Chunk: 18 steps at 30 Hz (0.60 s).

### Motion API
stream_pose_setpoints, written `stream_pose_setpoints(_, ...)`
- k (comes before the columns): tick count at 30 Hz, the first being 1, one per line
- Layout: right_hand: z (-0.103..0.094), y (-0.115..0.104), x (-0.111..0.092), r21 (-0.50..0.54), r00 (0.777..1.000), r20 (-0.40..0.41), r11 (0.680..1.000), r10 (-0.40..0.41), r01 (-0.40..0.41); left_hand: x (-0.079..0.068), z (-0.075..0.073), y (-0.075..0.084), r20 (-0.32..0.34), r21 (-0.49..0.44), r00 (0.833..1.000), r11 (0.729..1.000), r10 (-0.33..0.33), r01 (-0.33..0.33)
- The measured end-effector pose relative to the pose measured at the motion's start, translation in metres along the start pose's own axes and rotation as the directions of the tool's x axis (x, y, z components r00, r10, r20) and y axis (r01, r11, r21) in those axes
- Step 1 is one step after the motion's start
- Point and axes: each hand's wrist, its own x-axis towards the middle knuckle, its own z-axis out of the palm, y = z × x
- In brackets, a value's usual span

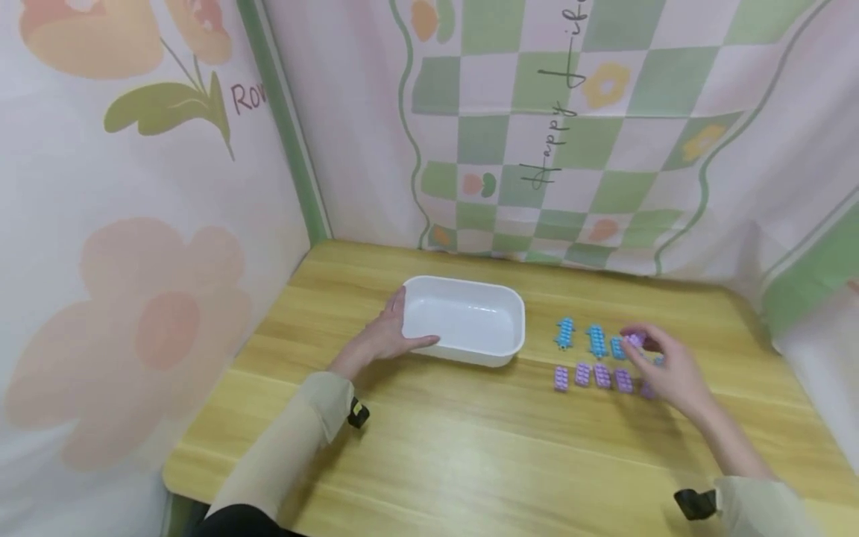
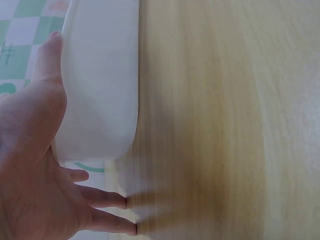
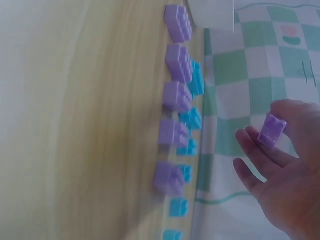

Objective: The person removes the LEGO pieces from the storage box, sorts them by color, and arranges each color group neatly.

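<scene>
My left hand (image 1: 385,333) rests against the left end of a white rectangular tub (image 1: 463,359). Its thumb lies along the tub's front rim, and in the left wrist view the other fingers (image 2: 102,197) stretch straight down beside the tub's end. My right hand (image 1: 674,373) pinches a purple building block (image 3: 272,130) between thumb and fingers, raised above the table. Below and left of that hand stands a row of purple blocks (image 1: 602,376). Behind them is a row of blue blocks (image 1: 596,340), partly hidden by the right hand.
The wooden table (image 1: 456,447) carries the tub near its middle, with the block rows to the tub's right. Printed curtains (image 1: 537,149) hang along the back and left edges of the table.
</scene>
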Motion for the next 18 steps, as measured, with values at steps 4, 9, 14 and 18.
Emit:
stream_pose_setpoints(4, -0.006, 0.019, -0.012, 0.018, 0.998, -0.057, 1.000, 0.006, -0.005, 0.000, 0.000, 0.001, -0.003, -0.010, 1.000, 1.000, -0.003, 0.003)
stream_pose_setpoints(9, -0.015, 0.036, -0.024, 0.014, 0.997, -0.058, 0.999, 0.044, -0.043, 0.000, -0.002, 0.001, 0.001, -0.003, 1.000, 1.000, -0.006, 0.006)
stream_pose_setpoints(14, -0.021, 0.045, -0.035, -0.044, 0.995, -0.008, 0.994, 0.103, -0.103, 0.000, -0.001, 0.000, -0.001, -0.002, 1.000, 1.000, 0.012, -0.012)
stream_pose_setpoints(18, -0.024, 0.051, -0.043, -0.067, 0.996, 0.006, 0.994, 0.086, -0.086, -0.001, -0.001, 0.000, 0.007, -0.002, 1.000, 1.000, 0.015, -0.015)
